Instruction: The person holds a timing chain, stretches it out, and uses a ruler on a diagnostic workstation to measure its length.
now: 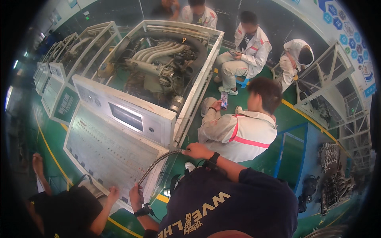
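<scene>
My left hand (135, 195), low at centre, is closed on a ribbed flexible metal hose (158, 160) beside the right edge of the sloped control panel (103, 146). The hose arches up to the right to my right hand (195, 150), which grips its other end. Both my wrists wear black bands. Above the panel an engine (156, 55) sits in a white metal frame (217, 39).
A seated person (246, 131) in a white jacket holds a phone just ahead; others (254, 47) sit or bend behind. A dark-shirted person (69, 210) is at lower left. Engine parts (331, 174) rest on a blue bench at right, below metal racks (343, 91).
</scene>
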{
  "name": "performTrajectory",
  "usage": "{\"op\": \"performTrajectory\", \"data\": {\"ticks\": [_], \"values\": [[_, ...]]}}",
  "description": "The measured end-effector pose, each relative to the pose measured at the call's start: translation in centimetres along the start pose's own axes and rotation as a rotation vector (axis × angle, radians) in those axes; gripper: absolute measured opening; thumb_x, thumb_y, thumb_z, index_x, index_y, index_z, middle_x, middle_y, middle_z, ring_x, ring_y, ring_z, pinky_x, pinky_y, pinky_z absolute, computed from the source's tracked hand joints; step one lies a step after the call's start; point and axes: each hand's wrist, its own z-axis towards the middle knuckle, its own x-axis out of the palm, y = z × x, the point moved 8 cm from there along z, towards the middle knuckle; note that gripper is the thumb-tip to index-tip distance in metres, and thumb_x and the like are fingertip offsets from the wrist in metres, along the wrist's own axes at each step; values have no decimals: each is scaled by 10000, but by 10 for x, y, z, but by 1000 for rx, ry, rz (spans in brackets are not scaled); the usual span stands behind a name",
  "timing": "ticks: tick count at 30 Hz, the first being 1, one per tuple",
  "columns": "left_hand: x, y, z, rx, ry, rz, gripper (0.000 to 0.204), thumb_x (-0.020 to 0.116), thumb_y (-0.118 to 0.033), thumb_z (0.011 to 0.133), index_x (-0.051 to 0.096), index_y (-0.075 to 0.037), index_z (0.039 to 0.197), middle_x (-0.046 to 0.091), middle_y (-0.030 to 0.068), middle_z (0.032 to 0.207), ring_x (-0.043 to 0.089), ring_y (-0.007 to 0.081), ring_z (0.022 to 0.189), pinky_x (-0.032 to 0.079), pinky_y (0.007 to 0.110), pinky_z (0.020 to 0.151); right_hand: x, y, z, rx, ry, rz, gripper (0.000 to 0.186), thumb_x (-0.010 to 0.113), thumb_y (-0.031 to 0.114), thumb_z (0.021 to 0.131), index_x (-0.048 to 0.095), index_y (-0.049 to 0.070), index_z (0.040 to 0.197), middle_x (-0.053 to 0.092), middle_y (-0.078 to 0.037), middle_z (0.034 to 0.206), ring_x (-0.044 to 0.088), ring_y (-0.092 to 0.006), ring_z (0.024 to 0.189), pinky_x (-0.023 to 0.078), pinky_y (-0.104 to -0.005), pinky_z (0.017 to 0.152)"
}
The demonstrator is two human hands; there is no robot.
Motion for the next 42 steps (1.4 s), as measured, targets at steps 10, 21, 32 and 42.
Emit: {"op": "performTrajectory", "data": {"ticks": [10,21,32,42], "values": [[18,-4,-23,-18,17,-133,414,585,-476,1023,580,-89,878,428,-37,564,340,71,383,224,262,356,13,37,13,-292,326,170,488,554,465,1017,707,10,1101,709,-236,1037,685,-415,986,523,-469,860],[27,2,-54,-77,194,85,272,645,-356,1009,672,-86,1038,427,-67,600,368,64,438,286,260,398,27,16,23,-204,141,162,507,583,439,1003,676,-48,1105,692,-281,1029,672,-453,981,519,-500,863],[24,0,-29,93,49,307,391,669,-421,990,729,-48,887,501,-27,590,429,72,475,300,277,433,2,33,15,-149,121,336,458,584,406,1018,630,-29,1156,697,-240,946,686,-427,917,532,-492,815],[48,-35,-19,434,-126,267,411,688,-356,976,643,21,818,525,28,627,461,108,591,359,329,549,22,53,14,-276,-116,217,406,599,395,1017,619,7,1134,681,-241,925,692,-410,844,526,-468,773]]}}
